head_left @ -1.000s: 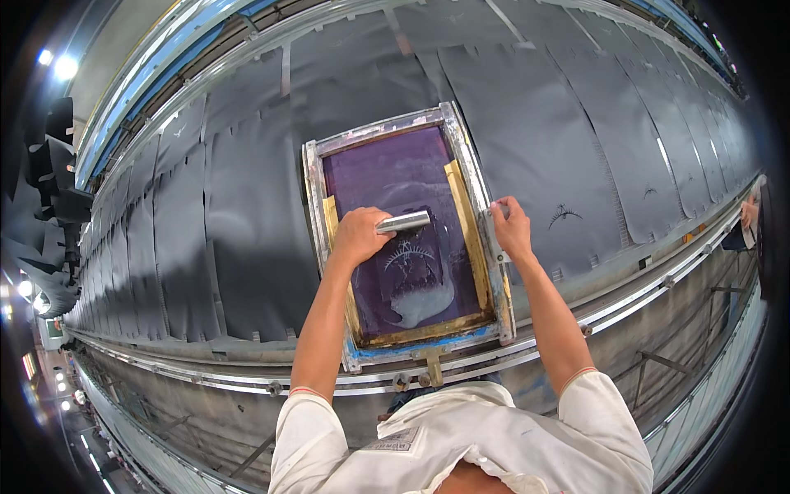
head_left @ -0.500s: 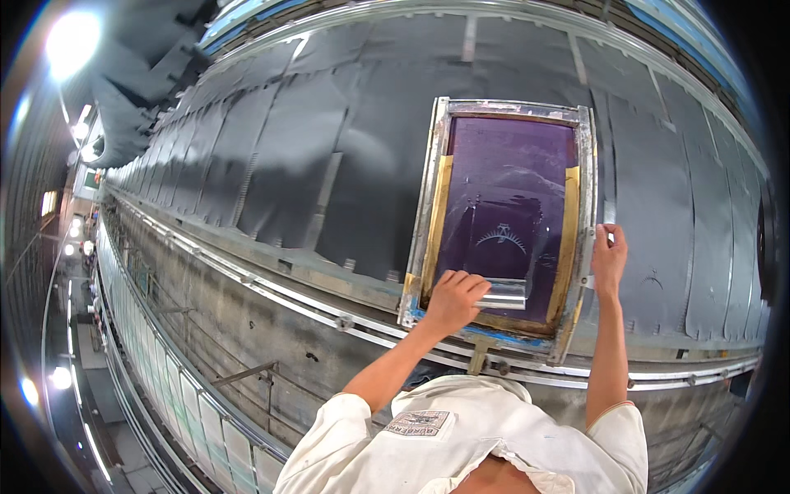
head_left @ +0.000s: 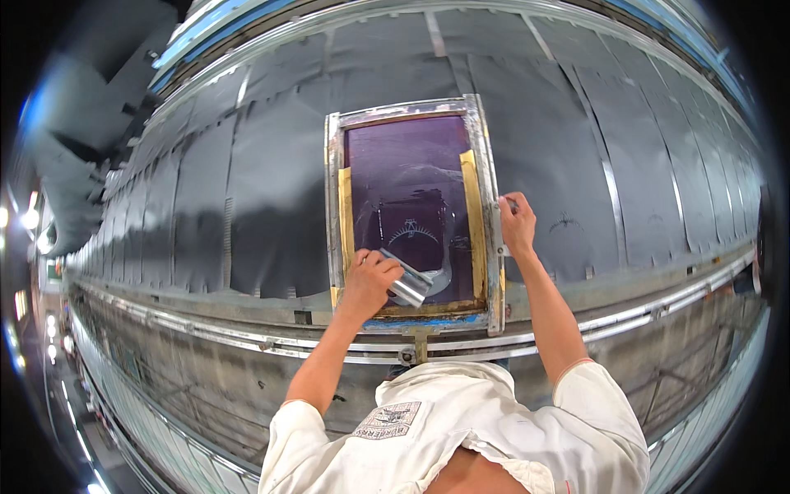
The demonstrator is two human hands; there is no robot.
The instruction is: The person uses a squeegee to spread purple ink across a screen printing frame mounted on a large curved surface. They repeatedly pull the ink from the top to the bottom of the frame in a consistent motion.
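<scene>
Squeegee [head_left: 411, 286] now diagonal, previously crosswise

framed purple screen [head_left: 403, 156] | flat, pale arc motif | silver bar [head_left: 411, 288] | slanted at screen's near end

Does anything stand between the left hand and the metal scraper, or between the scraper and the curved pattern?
Nothing visible does. The left hand grips the metal scraper directly, and no object shows between it and the curved pattern. Pale paste lies beside the scraper, on its right.
</scene>
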